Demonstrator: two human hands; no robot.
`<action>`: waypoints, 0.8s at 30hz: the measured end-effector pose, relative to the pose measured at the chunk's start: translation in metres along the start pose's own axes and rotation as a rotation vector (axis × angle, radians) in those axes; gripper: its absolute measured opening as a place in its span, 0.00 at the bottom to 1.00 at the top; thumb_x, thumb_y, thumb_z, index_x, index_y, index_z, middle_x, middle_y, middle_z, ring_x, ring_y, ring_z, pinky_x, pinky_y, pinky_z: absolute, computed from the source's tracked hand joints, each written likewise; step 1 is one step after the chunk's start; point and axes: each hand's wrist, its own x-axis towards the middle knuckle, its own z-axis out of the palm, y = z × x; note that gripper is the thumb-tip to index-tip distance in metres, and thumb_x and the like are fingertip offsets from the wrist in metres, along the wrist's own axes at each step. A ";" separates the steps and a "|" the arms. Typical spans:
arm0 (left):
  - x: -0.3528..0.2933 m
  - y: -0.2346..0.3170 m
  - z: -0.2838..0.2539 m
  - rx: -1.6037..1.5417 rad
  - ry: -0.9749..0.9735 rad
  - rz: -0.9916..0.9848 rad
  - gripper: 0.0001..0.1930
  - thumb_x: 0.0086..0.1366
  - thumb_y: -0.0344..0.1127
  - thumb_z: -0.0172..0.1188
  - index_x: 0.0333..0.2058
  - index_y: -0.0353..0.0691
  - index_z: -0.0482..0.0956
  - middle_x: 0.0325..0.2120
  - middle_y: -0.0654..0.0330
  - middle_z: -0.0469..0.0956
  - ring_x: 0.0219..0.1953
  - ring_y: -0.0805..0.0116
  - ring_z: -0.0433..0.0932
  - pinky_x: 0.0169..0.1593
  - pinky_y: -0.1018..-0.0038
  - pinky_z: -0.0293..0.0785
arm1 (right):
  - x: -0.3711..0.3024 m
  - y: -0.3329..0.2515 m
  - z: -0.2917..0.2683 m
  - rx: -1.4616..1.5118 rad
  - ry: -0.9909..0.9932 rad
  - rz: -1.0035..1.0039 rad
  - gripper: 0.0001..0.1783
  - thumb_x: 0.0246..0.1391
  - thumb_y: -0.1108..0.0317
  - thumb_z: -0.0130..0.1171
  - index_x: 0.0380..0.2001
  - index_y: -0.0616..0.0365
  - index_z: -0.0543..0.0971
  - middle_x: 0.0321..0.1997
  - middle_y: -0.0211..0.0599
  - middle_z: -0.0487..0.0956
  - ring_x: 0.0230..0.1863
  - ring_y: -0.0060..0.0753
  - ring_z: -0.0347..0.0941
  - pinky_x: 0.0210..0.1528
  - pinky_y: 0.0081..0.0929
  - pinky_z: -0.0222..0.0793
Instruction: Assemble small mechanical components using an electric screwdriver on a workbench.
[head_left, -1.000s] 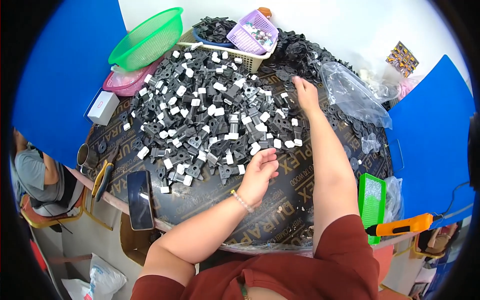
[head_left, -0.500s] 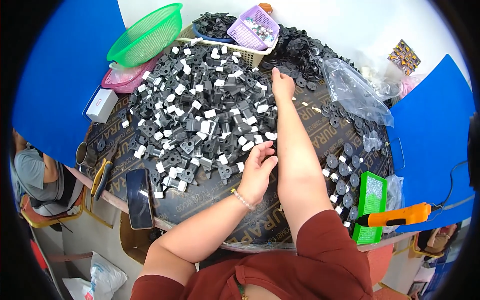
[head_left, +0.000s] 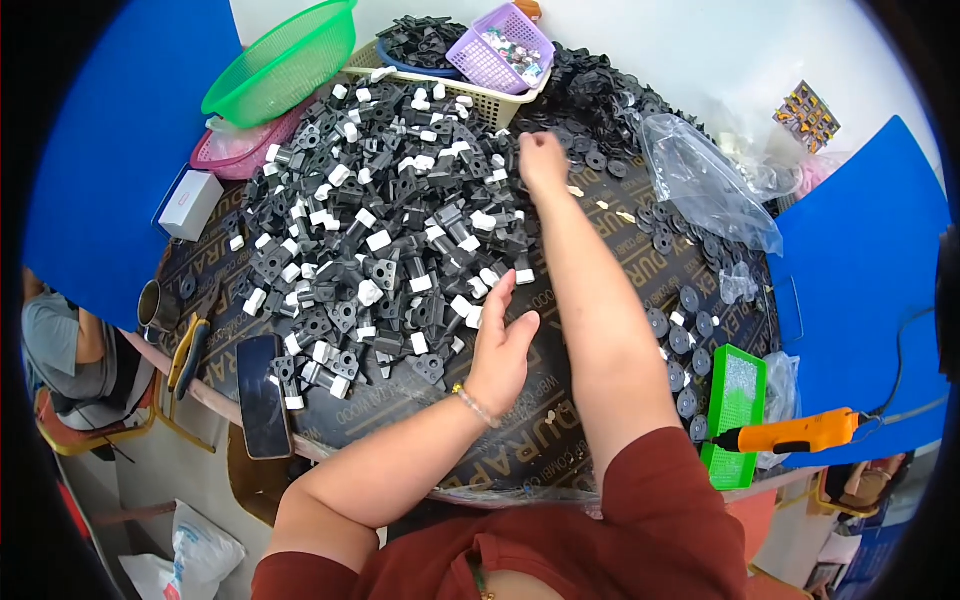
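A large heap of black plastic parts with white caps [head_left: 380, 240] covers the middle and left of the dark table. Against its near right edge stands my left hand [head_left: 503, 350], fingers stretched and thumb apart, nothing held. A beaded bracelet circles that wrist. Farther away, my right hand [head_left: 543, 163] presses at the heap's far right edge with its fingers curled down; the fingertips are hidden, so whatever they hold does not show. Loose black discs [head_left: 595, 160] lie just right of that hand.
Behind the heap stand a cream basket [head_left: 490, 105], a purple basket [head_left: 480, 68] and a green basket [head_left: 290, 60]. To the right are a plastic bag [head_left: 700, 175], a green tray [head_left: 735, 400] and an orange power screwdriver [head_left: 800, 433]. A phone [head_left: 262, 395] and scissors [head_left: 188, 355] lie left.
My right hand has moved left and its fingers have curled. Parts along the heap's right side have shifted left. My left hand has straightened its fingers and dropped slightly nearer to me.
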 end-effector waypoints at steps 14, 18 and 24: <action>-0.010 0.001 -0.003 0.158 -0.018 0.047 0.26 0.67 0.28 0.56 0.63 0.41 0.63 0.60 0.54 0.60 0.59 0.62 0.63 0.55 0.71 0.71 | 0.080 0.041 -0.026 -0.857 -0.349 -0.464 0.29 0.66 0.40 0.42 0.68 0.27 0.63 0.77 0.27 0.52 0.77 0.48 0.42 0.70 0.73 0.37; -0.008 0.003 0.002 0.145 -0.020 0.028 0.25 0.67 0.29 0.56 0.62 0.41 0.65 0.59 0.55 0.61 0.58 0.64 0.63 0.53 0.72 0.71 | 0.069 0.058 -0.062 -0.804 -0.397 -0.380 0.31 0.65 0.38 0.42 0.68 0.29 0.63 0.78 0.28 0.51 0.77 0.50 0.42 0.67 0.78 0.40; -0.007 -0.004 -0.002 0.161 -0.012 0.068 0.24 0.67 0.30 0.55 0.61 0.39 0.65 0.60 0.55 0.60 0.59 0.63 0.63 0.53 0.72 0.72 | 0.018 0.088 -0.125 -0.756 -0.447 -0.313 0.33 0.63 0.36 0.44 0.67 0.32 0.65 0.77 0.30 0.52 0.76 0.55 0.43 0.66 0.78 0.45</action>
